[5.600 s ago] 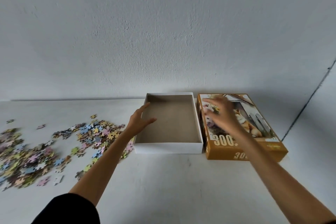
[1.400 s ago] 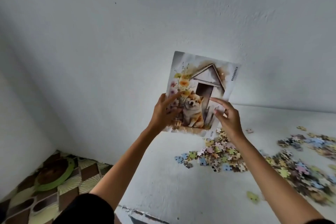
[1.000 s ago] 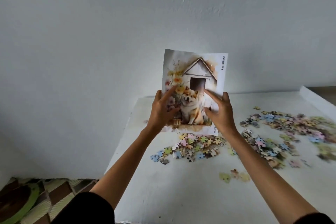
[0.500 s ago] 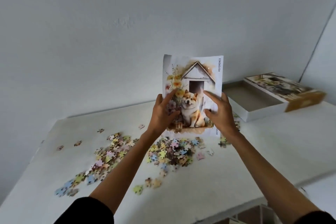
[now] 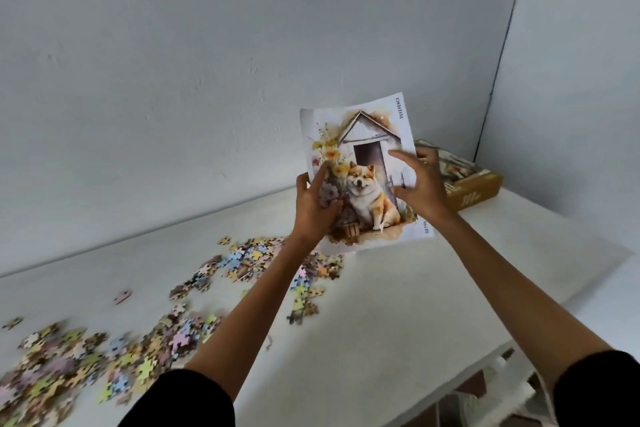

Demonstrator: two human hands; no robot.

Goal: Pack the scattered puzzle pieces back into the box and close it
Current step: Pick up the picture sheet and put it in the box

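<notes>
Orange cardboard of the box lid (image 5: 474,189) shows only at its right end; the reference sheet (image 5: 363,173) and the right hand (image 5: 424,189) cover the rest, and the box base is hidden. Puzzle pieces (image 5: 242,262) lie scattered over the white counter (image 5: 398,295), blurred toward the lower left. Bare counter lies to the right, up to its front edge. Left hand (image 5: 313,204) pinches the sheet's lower left edge; right-hand fingers (image 5: 403,158) spread loosely over its right side.
</notes>
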